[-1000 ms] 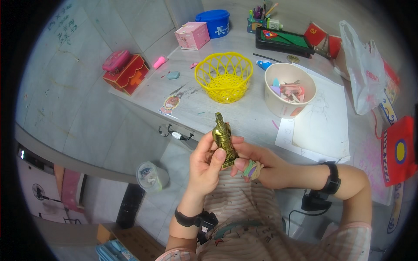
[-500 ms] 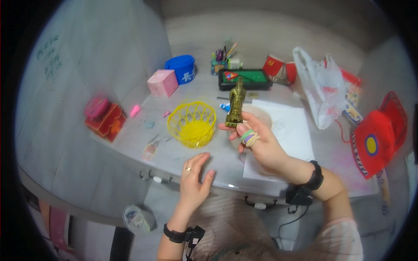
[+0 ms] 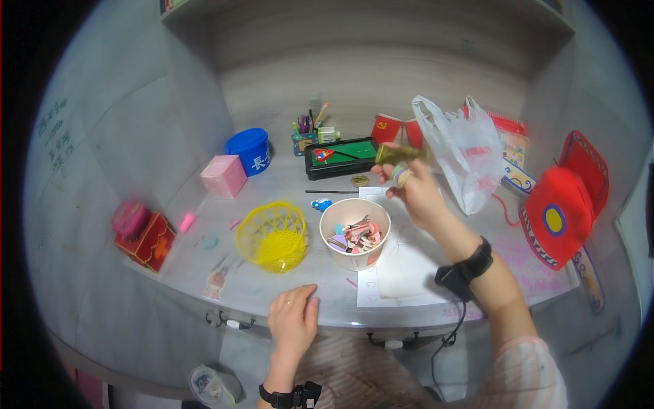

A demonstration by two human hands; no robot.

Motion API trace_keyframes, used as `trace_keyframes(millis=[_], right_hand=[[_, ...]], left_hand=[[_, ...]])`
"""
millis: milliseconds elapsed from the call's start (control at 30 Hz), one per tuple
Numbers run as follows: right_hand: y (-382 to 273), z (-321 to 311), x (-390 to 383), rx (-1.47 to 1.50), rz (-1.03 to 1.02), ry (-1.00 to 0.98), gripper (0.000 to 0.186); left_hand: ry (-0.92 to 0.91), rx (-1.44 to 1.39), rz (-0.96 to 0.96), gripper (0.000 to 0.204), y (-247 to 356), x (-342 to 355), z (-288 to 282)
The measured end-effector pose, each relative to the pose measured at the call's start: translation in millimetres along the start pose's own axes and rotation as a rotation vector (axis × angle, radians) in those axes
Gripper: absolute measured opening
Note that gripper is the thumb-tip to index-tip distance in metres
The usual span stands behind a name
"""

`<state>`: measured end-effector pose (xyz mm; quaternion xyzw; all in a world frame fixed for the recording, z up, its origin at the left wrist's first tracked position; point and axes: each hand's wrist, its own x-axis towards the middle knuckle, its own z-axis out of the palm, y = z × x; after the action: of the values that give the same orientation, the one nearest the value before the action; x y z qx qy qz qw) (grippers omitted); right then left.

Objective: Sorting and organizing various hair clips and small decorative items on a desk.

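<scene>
My right hand [image 3: 412,194] holds the gold-coloured statuette [image 3: 398,154], now tilted nearly sideways, in front of the white plastic bag [image 3: 456,163] and beside the miniature billiard table [image 3: 340,158]. Coloured elastic bands circle its fingers. My left hand [image 3: 293,317] is low at the desk's front edge, fingers loosely bent with nothing in them. Just beyond it are the yellow openwork basket [image 3: 272,249] and a white paper tub [image 3: 354,252] of small pink, purple and blue pieces.
A blue bucket [image 3: 246,150], pink box [image 3: 225,174], pen holder [image 3: 304,143] and red flags [image 3: 388,127] line the back. A red box [image 3: 146,249] stands left, a red bag [image 3: 555,218] right. White paper [image 3: 409,279] lies under the tub. A bin [image 3: 212,385] sits below.
My right hand has lifted the statuette away to the back right and tipped it over. My left hand let go of it and dropped to the desk edge. The view has risen.
</scene>
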<state>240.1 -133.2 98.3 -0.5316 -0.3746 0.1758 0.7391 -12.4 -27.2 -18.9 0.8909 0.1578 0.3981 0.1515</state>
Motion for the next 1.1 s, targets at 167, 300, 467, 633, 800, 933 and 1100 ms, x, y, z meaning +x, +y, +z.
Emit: trace_keyframes(millis=[167, 300, 467, 633, 800, 933, 1100], right_hand=[[-5.0, -68.8, 37.0, -0.205, -0.109, 0.272, 0.032], [-16.4, -77.8, 39.8, -0.355, -0.127, 0.495, 0.034], [10.2, -87.8, 62.9, -0.976, 0.172, 0.234, 0.042], [67.0, -124.7, 92.5, -1.262, 0.142, 0.084, 0.046], [95.2, -151.5, 105.1, -1.405, 0.197, -0.078, 0.039], [94.2, -148.7, 107.5, -1.389, 0.278, -0.154, 0.040], [98.4, -158.6, 114.1, -1.408, 0.135, -0.102, 0.036]], left_hand=[[0.045, 0.000, 0.033, 0.015, 4.7, 3.4, 0.6], [0.001, 0.038, 0.036, 0.020, -2.3, 1.4, 3.5], [0.010, 0.052, 0.068, 0.020, -4.8, 1.3, 3.5], [0.009, 0.065, 0.070, 0.018, -0.6, 2.7, 3.3], [-0.004, 0.079, 0.075, 0.019, -1.6, 2.9, 4.4], [0.024, 0.078, 0.073, 0.018, -5.1, 1.5, 7.1], [0.020, 0.092, 0.086, 0.018, -3.8, 4.0, 8.7]])
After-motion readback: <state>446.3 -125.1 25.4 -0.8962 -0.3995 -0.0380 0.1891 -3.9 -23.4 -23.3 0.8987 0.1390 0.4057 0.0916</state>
